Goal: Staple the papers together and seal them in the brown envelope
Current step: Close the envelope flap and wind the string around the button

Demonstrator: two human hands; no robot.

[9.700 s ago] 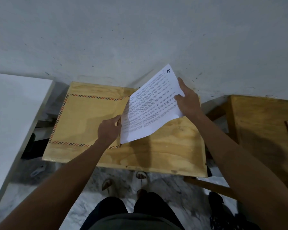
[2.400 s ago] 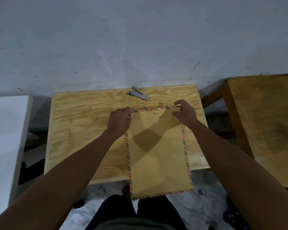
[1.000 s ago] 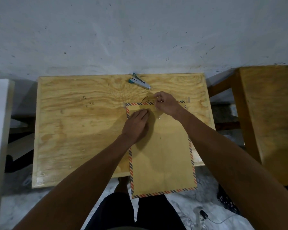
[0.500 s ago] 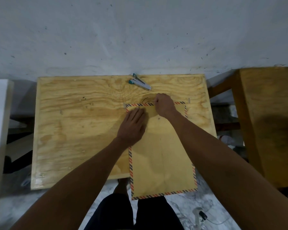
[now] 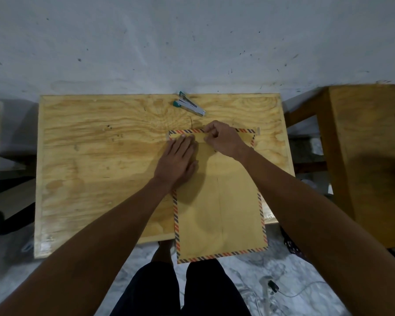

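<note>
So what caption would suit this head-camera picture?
Left hand flat on a brown envelope, right hand pinching its top flap, stapler beyond.

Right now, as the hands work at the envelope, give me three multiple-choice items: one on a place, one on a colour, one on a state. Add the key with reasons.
1. Where does the stapler lie?
A. On the floor
B. On the table's far side, near the wall
C. On top of the envelope

2. What colour is the stapler's end cap?
A. Teal
B. Red
C. Yellow

3. How does the left hand meet the brown envelope?
A. Lifted clear above it
B. Clenched in a fist beside it
C. Laid flat on it, fingers straight

Key: B, the stapler sits on the wooden table beyond the envelope's top edge; A, its end shows teal; C, the palm presses the envelope while the right hand pinches at the folded top edge.
</note>
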